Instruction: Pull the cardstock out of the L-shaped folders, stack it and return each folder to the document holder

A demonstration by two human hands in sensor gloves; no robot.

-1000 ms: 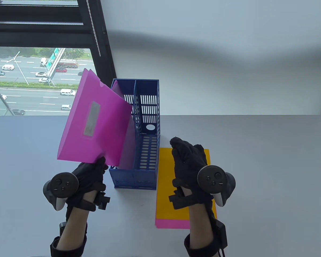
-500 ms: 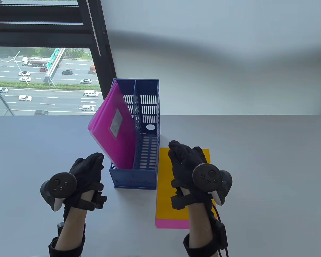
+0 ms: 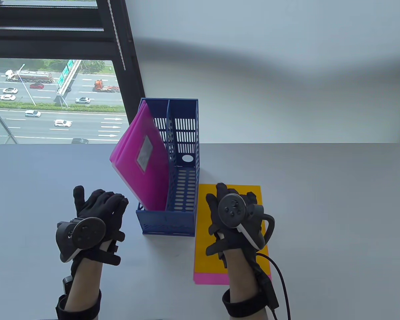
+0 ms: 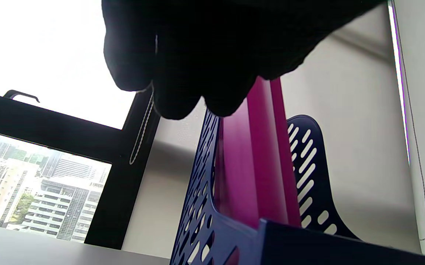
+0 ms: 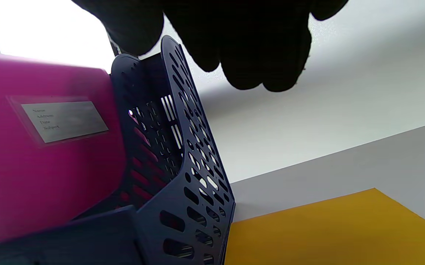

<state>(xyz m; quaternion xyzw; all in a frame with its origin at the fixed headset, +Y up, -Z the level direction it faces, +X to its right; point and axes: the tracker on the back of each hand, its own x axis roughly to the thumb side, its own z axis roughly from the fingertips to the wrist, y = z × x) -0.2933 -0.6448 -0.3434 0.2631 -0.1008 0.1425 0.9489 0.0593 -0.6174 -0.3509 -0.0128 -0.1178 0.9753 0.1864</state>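
Note:
Two pink L-shaped folders (image 3: pixel 136 160) lean to the left in the left compartment of the blue document holder (image 3: pixel 166 223). Its right compartment holds nothing. A yellow cardstock sheet (image 3: pixel 206 246) tops a stack right of the holder, and a pink sheet (image 3: pixel 210 278) shows at the stack's near edge. My left hand (image 3: pixel 100 203) hovers left of the holder's front, thumb out, fingers loosely bent, holding nothing. My right hand (image 3: pixel 213 203) lies spread over the yellow sheet. The left wrist view shows the folders (image 4: pixel 256 165) edge-on inside the holder (image 4: pixel 205 221).
The grey table (image 3: pixel 320 216) stretches out to the right of the stack and to the left of my left hand. Behind the holder are a white wall (image 3: pixel 270 83) and a window with a dark frame (image 3: pixel 120 50).
My left hand let go of the pink folder, which now stands in the left compartment beside the other. That hand drew back to the left. My right hand flattened onto the yellow sheet.

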